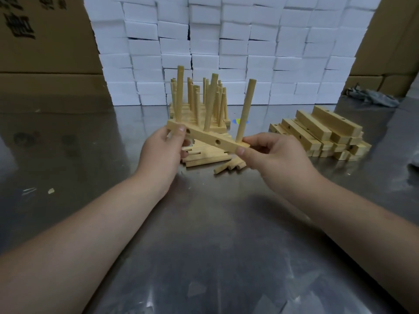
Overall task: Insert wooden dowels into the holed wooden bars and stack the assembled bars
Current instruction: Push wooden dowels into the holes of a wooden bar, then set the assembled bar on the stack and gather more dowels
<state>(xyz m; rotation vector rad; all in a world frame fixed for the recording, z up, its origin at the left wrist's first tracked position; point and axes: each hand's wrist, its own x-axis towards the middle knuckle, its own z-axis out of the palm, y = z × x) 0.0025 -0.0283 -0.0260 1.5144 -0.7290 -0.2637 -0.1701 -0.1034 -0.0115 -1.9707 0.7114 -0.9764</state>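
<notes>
Above the scuffed steel table [204, 245], a pale square-edged holed wooden bar [205, 137] bearing smooth round dowels [246, 108] is gripped endwise by left hand [162, 152] and right hand [272, 155].

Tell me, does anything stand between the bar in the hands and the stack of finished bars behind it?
Nothing visible does. The left hand and the right hand hold the bar in the air above the loose dowels, and the stack of assembled bars stands right behind it.

Left hand [162, 152] and right hand [274, 155] each pinch the bar [203, 136].
</notes>
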